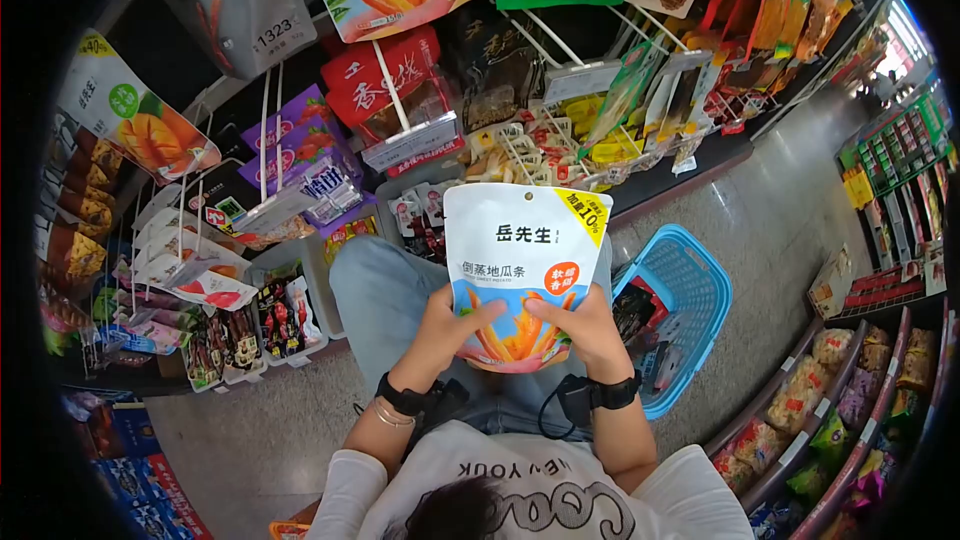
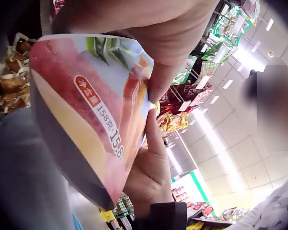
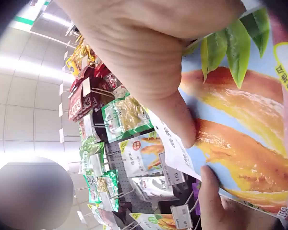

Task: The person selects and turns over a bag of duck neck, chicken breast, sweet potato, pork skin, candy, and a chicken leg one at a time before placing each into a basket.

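Note:
A white and blue snack pouch with a yellow corner and orange strips printed on it is held upright between both hands, over the lap. My left hand grips its lower left side, thumb on the front. On the lower right side my right hand grips it the same way. The left wrist view shows the pouch's bottom edge close up, with the left hand around it. In the right wrist view the right thumb presses the printed front; the fingers behind the pouch are hidden.
A blue basket with several packets stands on the floor to the right of the knees. Hanging snack bags and hooks fill the rack ahead. Bins of small packets are at the left, and shelves of packaged food at the lower right.

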`<state>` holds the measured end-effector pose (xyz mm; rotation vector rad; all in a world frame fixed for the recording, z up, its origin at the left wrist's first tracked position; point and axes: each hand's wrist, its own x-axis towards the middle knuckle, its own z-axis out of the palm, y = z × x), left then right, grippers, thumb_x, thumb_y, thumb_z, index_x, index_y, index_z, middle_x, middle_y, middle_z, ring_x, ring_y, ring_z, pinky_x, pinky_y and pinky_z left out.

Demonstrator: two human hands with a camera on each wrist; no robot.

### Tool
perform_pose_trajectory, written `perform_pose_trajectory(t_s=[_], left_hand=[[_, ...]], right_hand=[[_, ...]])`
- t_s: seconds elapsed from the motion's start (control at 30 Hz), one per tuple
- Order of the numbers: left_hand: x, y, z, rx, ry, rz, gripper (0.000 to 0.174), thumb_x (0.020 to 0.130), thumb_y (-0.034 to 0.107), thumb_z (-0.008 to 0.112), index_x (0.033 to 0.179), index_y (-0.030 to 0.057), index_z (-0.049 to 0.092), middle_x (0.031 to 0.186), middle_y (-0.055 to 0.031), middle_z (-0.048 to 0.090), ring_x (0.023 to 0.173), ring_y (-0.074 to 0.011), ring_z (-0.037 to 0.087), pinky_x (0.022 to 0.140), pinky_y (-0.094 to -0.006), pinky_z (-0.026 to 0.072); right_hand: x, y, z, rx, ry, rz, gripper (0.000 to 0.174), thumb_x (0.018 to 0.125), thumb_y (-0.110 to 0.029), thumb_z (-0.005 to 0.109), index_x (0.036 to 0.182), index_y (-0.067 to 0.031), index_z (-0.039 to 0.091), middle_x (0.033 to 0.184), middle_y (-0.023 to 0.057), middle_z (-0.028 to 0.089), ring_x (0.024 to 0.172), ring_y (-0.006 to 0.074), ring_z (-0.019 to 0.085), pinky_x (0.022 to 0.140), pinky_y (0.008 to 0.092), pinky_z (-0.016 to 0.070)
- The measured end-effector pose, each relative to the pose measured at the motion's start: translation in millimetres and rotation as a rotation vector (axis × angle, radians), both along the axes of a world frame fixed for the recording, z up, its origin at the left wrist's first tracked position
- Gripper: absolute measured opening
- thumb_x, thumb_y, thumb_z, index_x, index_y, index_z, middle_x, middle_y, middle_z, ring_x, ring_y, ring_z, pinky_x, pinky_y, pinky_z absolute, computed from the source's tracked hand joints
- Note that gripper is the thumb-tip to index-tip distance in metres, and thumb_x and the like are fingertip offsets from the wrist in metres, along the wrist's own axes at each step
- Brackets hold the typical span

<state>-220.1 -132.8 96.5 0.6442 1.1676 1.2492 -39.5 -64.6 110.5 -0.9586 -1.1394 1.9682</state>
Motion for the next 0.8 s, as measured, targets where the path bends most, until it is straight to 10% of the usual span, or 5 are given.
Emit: perform_pose_trajectory(t_s=[0.8], left_hand=[[-19, -1, -12, 0.009, 0.072, 0.017, 0.033, 0.079, 0.01, 0.07, 0.108, -0.0022, 0.059, 0.101, -0.0081, 0.065, 0.09, -0.0131, 0.061, 0.081, -0.027, 0.0488]], right_hand=[[-21, 11, -12, 0.011, 0.002, -0.007, 0.041, 0.075, -0.007, 0.073, 0.111, 0.0034, 0.057, 0.103, 0.0098, 0.064, 0.091, 0.0146, 0.061, 0.08, 0.0284, 0.0492]])
